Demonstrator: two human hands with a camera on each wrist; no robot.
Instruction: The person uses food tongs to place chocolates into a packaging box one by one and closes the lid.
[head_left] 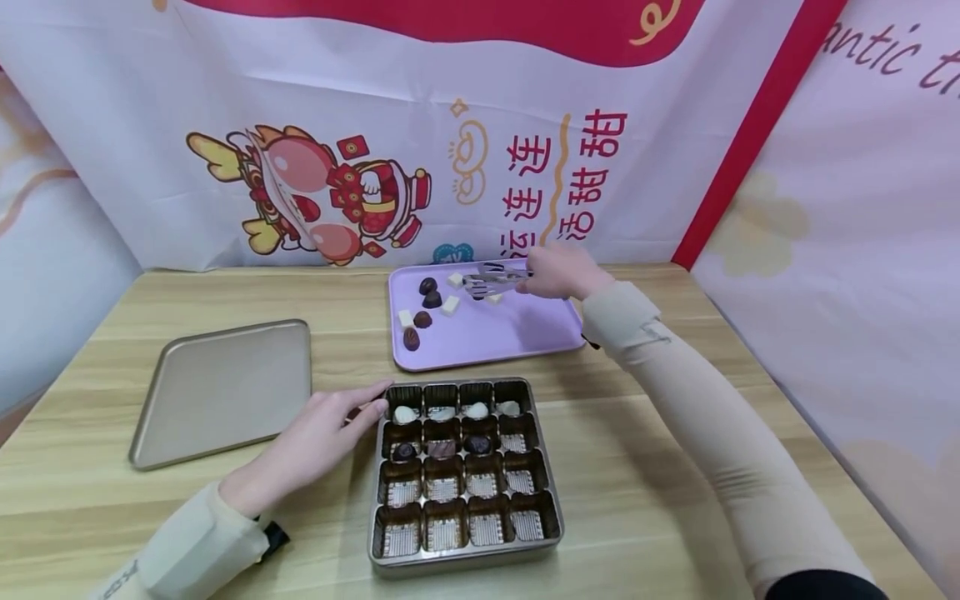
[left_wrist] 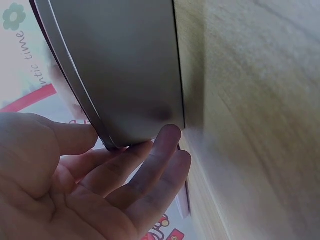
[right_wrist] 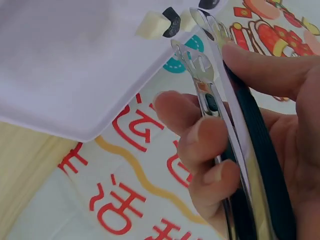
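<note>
My right hand [head_left: 558, 271] grips a pair of metal tongs [right_wrist: 245, 145] with dark handle pads; their tips hover by white and dark chocolates at the far part of a lilac tray [head_left: 517, 333]. Whether a chocolate sits between the tips, I cannot tell. My left hand [head_left: 322, 433] touches the far left corner of a metal tin [left_wrist: 125, 70], thumb near the rim and fingers against the side. Inside is a gold divided insert. White pieces [head_left: 406, 413] fill its far row; 3 dark chocolates [head_left: 477, 444] lie in the second row, and the nearer compartments hold none.
A flat metal lid [head_left: 232, 383] lies on the wooden table [head_left: 637, 517], left of the tin. Several dark chocolates [head_left: 431, 298] and white blocks [head_left: 450, 305] lie scattered on the tray's left part. A printed cloth backdrop [head_left: 360, 75] hangs behind the table.
</note>
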